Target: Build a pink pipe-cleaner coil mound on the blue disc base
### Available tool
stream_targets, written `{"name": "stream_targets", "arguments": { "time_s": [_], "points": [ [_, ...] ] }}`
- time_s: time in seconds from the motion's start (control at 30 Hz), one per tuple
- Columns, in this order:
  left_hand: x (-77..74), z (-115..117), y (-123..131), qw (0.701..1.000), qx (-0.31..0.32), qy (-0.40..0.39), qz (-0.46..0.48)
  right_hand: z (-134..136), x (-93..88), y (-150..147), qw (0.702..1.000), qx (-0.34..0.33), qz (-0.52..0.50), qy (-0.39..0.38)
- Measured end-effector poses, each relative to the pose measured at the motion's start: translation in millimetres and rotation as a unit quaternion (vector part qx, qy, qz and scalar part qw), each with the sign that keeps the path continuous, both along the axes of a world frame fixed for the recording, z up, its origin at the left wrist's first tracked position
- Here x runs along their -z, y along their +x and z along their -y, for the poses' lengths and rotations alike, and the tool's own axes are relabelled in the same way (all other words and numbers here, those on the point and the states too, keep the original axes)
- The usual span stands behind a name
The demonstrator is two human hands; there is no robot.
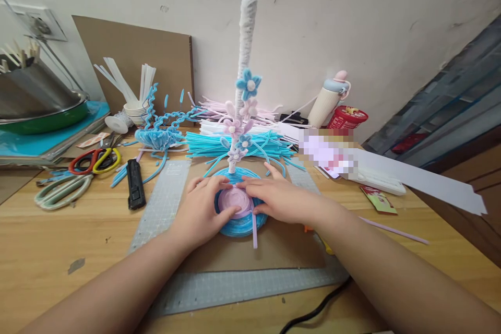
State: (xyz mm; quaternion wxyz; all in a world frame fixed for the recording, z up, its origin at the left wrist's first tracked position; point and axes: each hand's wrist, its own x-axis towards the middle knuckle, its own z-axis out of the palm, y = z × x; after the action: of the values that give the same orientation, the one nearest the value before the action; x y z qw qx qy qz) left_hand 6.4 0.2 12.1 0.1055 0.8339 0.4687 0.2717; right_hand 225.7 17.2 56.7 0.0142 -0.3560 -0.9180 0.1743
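Note:
A tall white fuzzy stem with blue and pink pipe-cleaner flowers rises from a blue coiled base on a brown card sheet. A pink coiled disc lies on the blue base, with a loose pink tail trailing toward me. My left hand curls round the left side of the pink coil, thumb on its front edge. My right hand presses its fingers on the coil's right and back edge.
A grey cutting mat lies under the card. Scissors, red and yellow-handled scissors and a black cutter sit at left. Blue pipe cleaners, a blue curly piece, a bottle and a loose pink pipe cleaner are around.

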Motion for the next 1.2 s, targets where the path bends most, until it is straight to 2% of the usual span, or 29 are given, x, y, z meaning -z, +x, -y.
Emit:
{"name": "stream_targets", "arguments": {
  "time_s": [0.3,0.63,1.2],
  "points": [
    [-8.5,12.2,14.0,0.997,-0.031,0.021,-0.063,0.6,1.9,6.1,0.999,-0.019,-0.044,-0.002],
    [-1.2,22.2,30.4,0.993,-0.097,0.026,-0.056,-0.3,4.0,5.9,0.999,-0.013,-0.048,0.001],
    [-4.6,19.5,26.7,0.996,-0.081,-0.009,-0.044,4.2,11.2,-3.0,0.995,0.058,-0.080,-0.017]
  ]
}}
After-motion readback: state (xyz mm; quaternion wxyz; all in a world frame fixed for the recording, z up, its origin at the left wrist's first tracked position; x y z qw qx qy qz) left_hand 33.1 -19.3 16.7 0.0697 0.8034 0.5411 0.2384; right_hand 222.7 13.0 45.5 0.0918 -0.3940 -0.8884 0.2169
